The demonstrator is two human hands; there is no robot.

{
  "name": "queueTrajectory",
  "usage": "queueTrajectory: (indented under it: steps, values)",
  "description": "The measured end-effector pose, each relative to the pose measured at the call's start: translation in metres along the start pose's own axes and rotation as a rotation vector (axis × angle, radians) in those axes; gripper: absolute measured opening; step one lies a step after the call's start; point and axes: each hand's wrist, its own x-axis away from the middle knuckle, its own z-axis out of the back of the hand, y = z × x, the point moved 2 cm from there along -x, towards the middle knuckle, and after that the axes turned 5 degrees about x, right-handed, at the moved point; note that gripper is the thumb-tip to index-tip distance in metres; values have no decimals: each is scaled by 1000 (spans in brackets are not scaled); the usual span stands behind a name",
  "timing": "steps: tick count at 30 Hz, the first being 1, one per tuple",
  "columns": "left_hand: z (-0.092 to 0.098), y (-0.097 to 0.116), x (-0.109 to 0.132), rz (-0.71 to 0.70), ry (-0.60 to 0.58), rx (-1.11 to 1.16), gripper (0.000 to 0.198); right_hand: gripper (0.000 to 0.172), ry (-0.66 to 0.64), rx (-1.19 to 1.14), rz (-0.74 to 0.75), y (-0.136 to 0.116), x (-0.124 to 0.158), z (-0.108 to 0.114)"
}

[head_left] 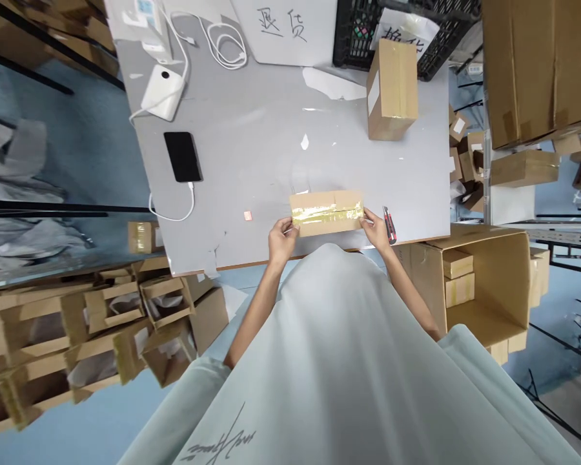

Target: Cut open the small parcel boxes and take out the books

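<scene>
A small taped cardboard box (326, 227) lies at the near edge of the grey table, with shiny tape running along its top. My left hand (283, 241) grips its left end between thumb and fingers. At the opposite end, my right hand (375, 228) pinches the box's right side. Just right of that hand rests a red and black box cutter (390, 226). A taller taped carton (393, 90) stands towards the back right of the table.
A phone (183, 157), a white power bank (163, 92) and cables occupy the table's left side. Behind are a black crate (353, 39) and a white board with writing (293, 29). Open cartons stand at lower left; a large open box (489, 310) holds smaller boxes at right.
</scene>
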Motion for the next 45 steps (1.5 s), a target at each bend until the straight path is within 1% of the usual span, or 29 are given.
queueTrajectory:
  steps: [2, 3, 5, 7, 8, 9, 11, 13, 16, 19, 22, 25, 27, 30, 32, 34, 36, 38, 39, 42, 45]
  values:
    - [-3, -2, -2, 14, 32, -8, 36, 69, -41, -2, 18, 8, -8, 9]
    - [-4, -4, -3, 15, 43, -13, 38, 64, -39, 17, 15, 14, -11, 16]
    - [-4, -7, -5, 4, 64, -17, 42, 55, 24, 122, -15, 29, -16, 33]
    - [-3, -10, -8, -4, 91, -12, 47, 49, 111, 314, -87, 48, -19, 54]
    - [-3, -11, -8, -1, 108, -7, 50, 49, 136, 420, -143, 58, -19, 63]
    - [-4, -12, -8, 4, 127, -1, 52, 51, 142, 517, -206, 68, -20, 71]
    - [-5, -14, -7, 8, 165, 8, 56, 58, 102, 662, -321, 86, -21, 82]
    - [-8, -15, -5, -4, 195, 7, 57, 60, 29, 743, -379, 101, -22, 86]
    - [-12, -16, -2, -43, 224, -8, 55, 54, -50, 788, -386, 116, -25, 84]
    - [-17, -16, -2, -49, 261, -28, 50, 43, -53, 780, -377, 121, -32, 81]
    - [-19, -15, -6, -30, 281, -29, 47, 35, -37, 745, -379, 120, -40, 82]
    - [-16, -10, -11, -12, 237, -32, 43, 26, -12, 684, -389, 115, -46, 86]
    - [-11, -3, -14, -13, 178, -42, 46, 20, 15, 634, -395, 109, -46, 89]
    - [-5, 9, -18, -51, 81, -61, 66, 17, 81, 572, -394, 95, -44, 90]
    - [-3, 17, -20, -103, 3, -84, 73, 16, 118, 540, -378, 81, -42, 90]
    - [-2, 21, -24, -152, -88, -107, 68, 20, 126, 457, -322, 62, -40, 88]
    - [-1, 22, -30, -162, -177, -99, 62, 27, 104, 353, -213, 38, -40, 86]
    - [1, 18, -37, -142, -256, -45, 61, 34, 53, 320, -84, 7, -39, 82]
    - [1, 16, -40, -131, -294, -10, 62, 37, 17, 358, -26, -9, -39, 79]
    - [2, 10, -47, -123, -393, 80, 65, 42, -119, 590, 123, -60, -35, 62]
    - [1, 8, -50, -133, -453, 123, 70, 45, -295, 835, 253, -102, -33, 30]
